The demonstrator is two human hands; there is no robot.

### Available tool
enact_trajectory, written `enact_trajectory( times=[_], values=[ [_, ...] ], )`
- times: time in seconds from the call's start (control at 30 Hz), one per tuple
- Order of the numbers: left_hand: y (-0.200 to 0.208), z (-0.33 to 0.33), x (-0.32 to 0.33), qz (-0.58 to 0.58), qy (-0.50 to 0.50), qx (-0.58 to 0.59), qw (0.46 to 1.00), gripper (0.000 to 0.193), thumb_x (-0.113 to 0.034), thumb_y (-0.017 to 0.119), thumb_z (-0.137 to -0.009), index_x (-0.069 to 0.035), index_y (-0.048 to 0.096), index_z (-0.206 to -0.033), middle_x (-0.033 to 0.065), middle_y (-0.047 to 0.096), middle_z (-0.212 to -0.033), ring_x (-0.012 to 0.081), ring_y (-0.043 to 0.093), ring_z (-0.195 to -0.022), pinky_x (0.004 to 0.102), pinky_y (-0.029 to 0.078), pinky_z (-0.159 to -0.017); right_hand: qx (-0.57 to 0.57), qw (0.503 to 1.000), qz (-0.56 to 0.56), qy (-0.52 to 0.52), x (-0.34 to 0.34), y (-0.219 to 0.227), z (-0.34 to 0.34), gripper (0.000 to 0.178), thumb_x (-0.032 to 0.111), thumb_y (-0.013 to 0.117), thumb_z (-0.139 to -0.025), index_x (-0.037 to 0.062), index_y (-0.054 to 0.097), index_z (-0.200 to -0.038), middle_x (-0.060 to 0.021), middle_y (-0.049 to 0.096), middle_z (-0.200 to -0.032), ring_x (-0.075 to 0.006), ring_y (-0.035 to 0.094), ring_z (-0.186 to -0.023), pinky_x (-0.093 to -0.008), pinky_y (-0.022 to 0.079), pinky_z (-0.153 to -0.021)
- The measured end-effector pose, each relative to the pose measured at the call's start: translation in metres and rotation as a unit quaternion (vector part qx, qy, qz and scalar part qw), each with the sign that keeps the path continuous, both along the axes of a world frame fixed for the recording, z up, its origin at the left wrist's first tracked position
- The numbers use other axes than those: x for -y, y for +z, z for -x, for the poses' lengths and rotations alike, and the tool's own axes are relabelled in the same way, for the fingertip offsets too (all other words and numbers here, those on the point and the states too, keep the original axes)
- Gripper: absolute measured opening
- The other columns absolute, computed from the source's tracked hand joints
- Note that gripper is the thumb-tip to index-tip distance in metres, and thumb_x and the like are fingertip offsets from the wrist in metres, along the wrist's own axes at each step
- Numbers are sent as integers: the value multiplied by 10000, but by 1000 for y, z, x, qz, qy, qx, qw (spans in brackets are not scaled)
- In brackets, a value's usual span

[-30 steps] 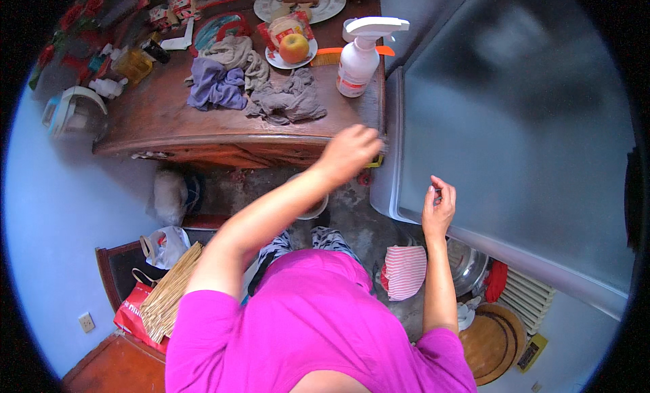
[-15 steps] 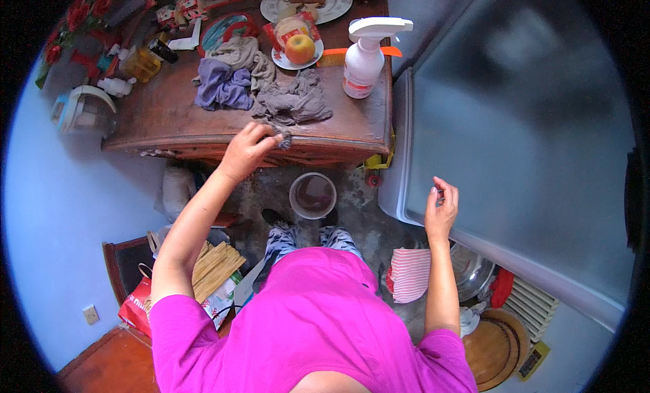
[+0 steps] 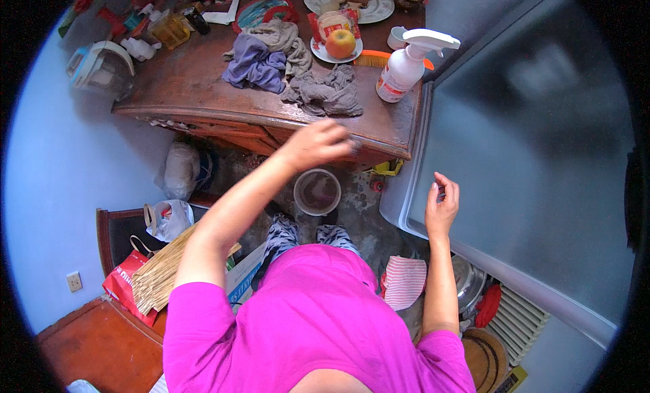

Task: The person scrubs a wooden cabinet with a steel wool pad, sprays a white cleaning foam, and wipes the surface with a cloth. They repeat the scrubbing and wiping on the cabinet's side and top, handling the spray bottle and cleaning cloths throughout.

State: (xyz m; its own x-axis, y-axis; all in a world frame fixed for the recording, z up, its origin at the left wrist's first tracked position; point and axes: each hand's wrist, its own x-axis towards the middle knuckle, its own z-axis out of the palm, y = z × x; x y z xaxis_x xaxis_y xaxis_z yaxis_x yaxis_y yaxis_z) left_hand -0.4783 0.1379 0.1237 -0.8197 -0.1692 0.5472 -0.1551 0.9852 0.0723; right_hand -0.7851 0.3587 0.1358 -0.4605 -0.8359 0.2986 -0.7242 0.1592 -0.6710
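My left hand (image 3: pixel 319 145) is over the front edge of the wooden cabinet (image 3: pixel 179 95), a little blurred by motion. Its fingers are closed on a small dark grey wad (image 3: pixel 353 147), mostly hidden; it could be a scrubber or a bit of cloth. Just beyond lies a crumpled grey cloth (image 3: pixel 328 93), with a purple cloth (image 3: pixel 256 69) and a beige cloth (image 3: pixel 292 46) to its left. My right hand (image 3: pixel 443 202) hangs in the air beside the pale glass-like panel (image 3: pixel 521 169), fingers loosely bent and apart, holding nothing.
A white spray bottle (image 3: pixel 401 74) stands at the cabinet's right end, near an orange-handled brush (image 3: pixel 372 58) and an apple (image 3: pixel 340 44) on a small plate. Below, a bucket (image 3: pixel 317 192) stands on the floor by my feet. A chair (image 3: pixel 103 234) with bags is at left.
My left hand has swept right along the cabinet's front edge with the dark grey wad. The view has shifted slightly; my right hand has hardly moved.
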Motion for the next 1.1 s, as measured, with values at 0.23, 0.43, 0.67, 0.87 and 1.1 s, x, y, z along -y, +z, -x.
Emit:
enact_trajectory(
  times=[0.23, 0.43, 0.67, 0.87, 1.1],
  values=[
    [10, -78, 10, 8, 76, 36, 996, 329, -154, 663, -817, -157, 674, -1146, 80, 621, -1074, 289, 624, -989, 396, 568, -800, 7, 999, -27, -18, -18, -6, 7, 236, 30, 632, -978, 60, 708, -1200, -129, 687, -1124, -285, 679, -1013, -389, 554, -850],
    [-7, -23, -37, -84, 156, -30, 984, 215, -109, 677, -798, -128, 663, -1012, 92, 606, -1067, 299, 609, -985, 404, 548, -827, -36, 983, 72, 162, 74, 22, -64, 284, 56, 666, -973, 80, 705, -1253, -142, 680, -1184, -313, 663, -1098, -398, 539, -958],
    [2, -103, -85, -349, 342, -274, 828, 252, -27, 767, -871, -52, 694, -1111, 133, 645, -1097, 323, 651, -1073, 402, 529, -941, -276, 930, 73, 231, 207, 43, -168, 612, 280, 813, -878, 250, 599, -1452, -129, 544, -1481, -400, 479, -1372, -505, 419, -1150],
    [-36, -220, -136, -421, 494, -352, 674, 207, -71, 757, -940, -21, 681, -1126, 80, 686, -1059, 206, 657, -1024, 326, 515, -933, -175, 931, 52, 317, 221, 21, -143, 553, 111, 778, -799, 180, 664, -1336, -124, 644, -1174, -378, 571, -1130, -488, 482, -1016],
    [-86, -328, -224, -408, 599, -462, 511, 189, -106, 733, -1000, -35, 668, -1162, 24, 698, -1103, 123, 627, -1008, 282, 505, -921, -269, 897, 62, 345, 135, 10, -81, 549, -11, 731, -708, 204, 745, -1213, -100, 645, -1380, -378, 582, -1298, -479, 484, -1090]
  ],
)
